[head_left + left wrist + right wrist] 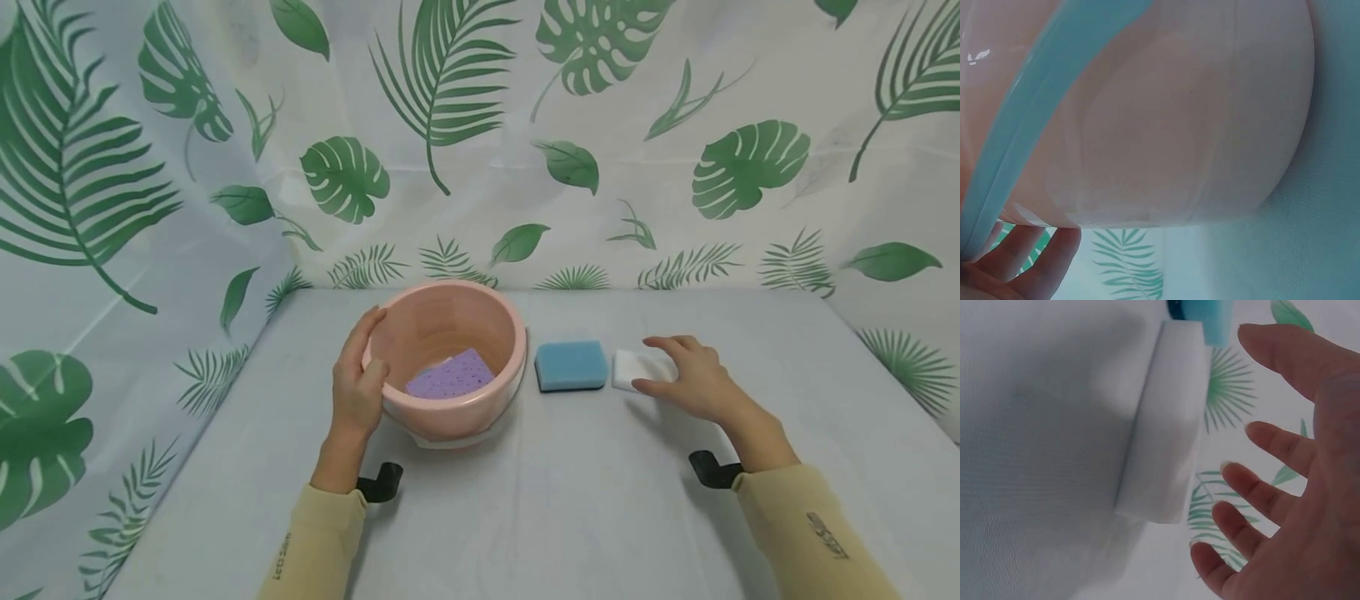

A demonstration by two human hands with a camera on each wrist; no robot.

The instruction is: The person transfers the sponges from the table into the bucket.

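Note:
A pink bucket (450, 415) tilts toward me on the left, and my left hand (360, 375) grips its rim with the thumb at the near edge. Inside lies a purple sponge (453, 377), partly over something pale. In the left wrist view, the bucket's smooth side (1147, 125) fills most of the picture, crossed by its strap-like handle (1029, 112). On the right, my right hand (693, 379) hovers over a white sponge block (630, 367), thumb and fingers spread apart. The right wrist view shows the block (1163, 431) standing free of the fingers (1260, 487).
A blue sponge (572, 365) with a dark underside lies between the bucket and the white block. A pale cloth covers the table (555, 500). Behind and at the sides hangs a white curtain (480, 200) printed with green leaves.

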